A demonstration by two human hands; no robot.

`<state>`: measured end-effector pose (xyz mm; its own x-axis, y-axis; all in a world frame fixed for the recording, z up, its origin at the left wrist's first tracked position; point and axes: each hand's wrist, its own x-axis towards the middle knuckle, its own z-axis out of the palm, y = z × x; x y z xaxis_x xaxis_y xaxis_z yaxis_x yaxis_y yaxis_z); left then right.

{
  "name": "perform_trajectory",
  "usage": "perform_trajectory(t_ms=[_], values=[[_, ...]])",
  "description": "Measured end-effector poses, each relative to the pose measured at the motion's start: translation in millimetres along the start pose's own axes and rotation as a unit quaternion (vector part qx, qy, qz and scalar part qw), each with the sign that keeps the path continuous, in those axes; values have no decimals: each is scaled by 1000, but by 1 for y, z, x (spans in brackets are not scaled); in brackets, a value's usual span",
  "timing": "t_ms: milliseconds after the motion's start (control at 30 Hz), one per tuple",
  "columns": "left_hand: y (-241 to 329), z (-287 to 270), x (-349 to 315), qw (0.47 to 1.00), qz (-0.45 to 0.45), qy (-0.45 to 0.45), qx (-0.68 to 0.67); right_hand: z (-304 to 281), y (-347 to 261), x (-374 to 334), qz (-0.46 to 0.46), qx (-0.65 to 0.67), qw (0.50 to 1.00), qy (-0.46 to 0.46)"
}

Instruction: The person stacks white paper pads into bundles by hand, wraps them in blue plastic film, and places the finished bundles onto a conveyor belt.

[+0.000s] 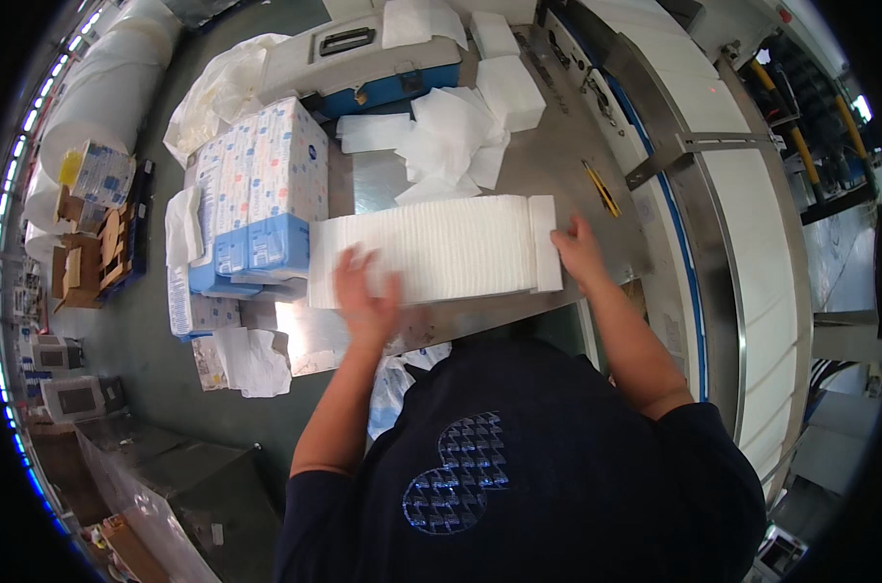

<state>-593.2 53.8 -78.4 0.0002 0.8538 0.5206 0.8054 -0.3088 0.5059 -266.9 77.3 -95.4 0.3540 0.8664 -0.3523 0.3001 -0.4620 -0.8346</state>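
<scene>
A long row of folded white paper sheets, packed side by side like tissues or towels, lies across the metal table in front of me. Over its left front part is my left hand, with its fingers spread and smeared by motion; whether it touches the sheets I cannot tell. At the right end stands a narrow white block, flush against the row. My right hand rests its fingertips on that block's outer side, fingers partly curled and apart, not wrapped round it.
Patterned white-and-blue packs are piled left of the row. Behind it lie loose white sheets and a grey-and-blue toolbox. A yellow-and-black cutter or pen lies on the table at right, beside a machine with a white conveyor-like surface.
</scene>
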Motion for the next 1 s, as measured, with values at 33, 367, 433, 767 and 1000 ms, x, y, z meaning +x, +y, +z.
perform_trajectory(t_ms=[33, 367, 433, 767, 1000], values=[[-33, -14, -6, 996, -66, 44, 47, -4, 11, 3, 60, 49, 996, -36], [-101, -14, 27, 805, -515, -197, -221, 40, -42, 4, 139, 83, 969, -186], [-78, -1, 30, 836, -455, -212, -220, 37, -27, 12, 46, 101, 980, -167], [-14, -38, -33, 842, -295, -125, -434, -58, 20, -15, -323, 28, 941, -103], [-25, -49, -3, 868, -314, -184, -337, -63, 1, -9, -274, 21, 960, -58]])
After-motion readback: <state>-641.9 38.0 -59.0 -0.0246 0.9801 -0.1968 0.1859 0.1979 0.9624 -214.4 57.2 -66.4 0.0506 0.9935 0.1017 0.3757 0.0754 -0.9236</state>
